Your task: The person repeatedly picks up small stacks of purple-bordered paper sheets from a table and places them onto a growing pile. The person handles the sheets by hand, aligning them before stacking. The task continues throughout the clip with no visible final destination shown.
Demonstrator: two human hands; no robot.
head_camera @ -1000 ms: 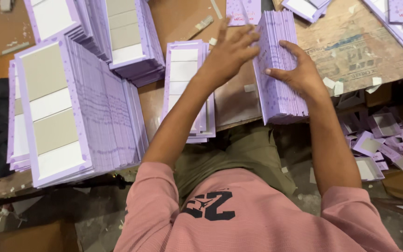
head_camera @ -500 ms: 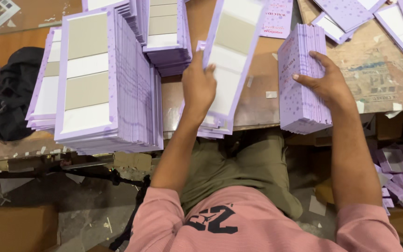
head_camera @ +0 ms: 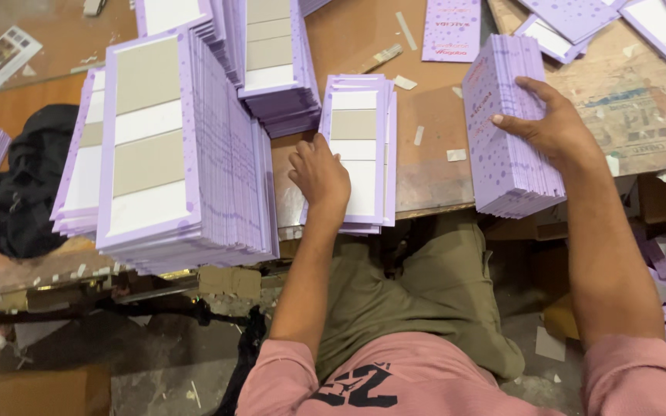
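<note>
Two hands, left hand (head_camera: 319, 176) on flat stack (head_camera: 360, 146), right hand (head_camera: 553, 127) gripping upright stack (head_camera: 506, 146)

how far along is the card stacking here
Done: tall leaning piles of lilac card panels fill the table's left side. In hand: the left hand presses on a short flat stack; the right hand steadies an upright bundle. Left: that thick bundle, plus loose sheets beyond.

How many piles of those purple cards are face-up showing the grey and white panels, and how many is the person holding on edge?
Flat piles showing grey and white panels: 4
Pile on edge under the right hand: 1
Total: 5
</note>
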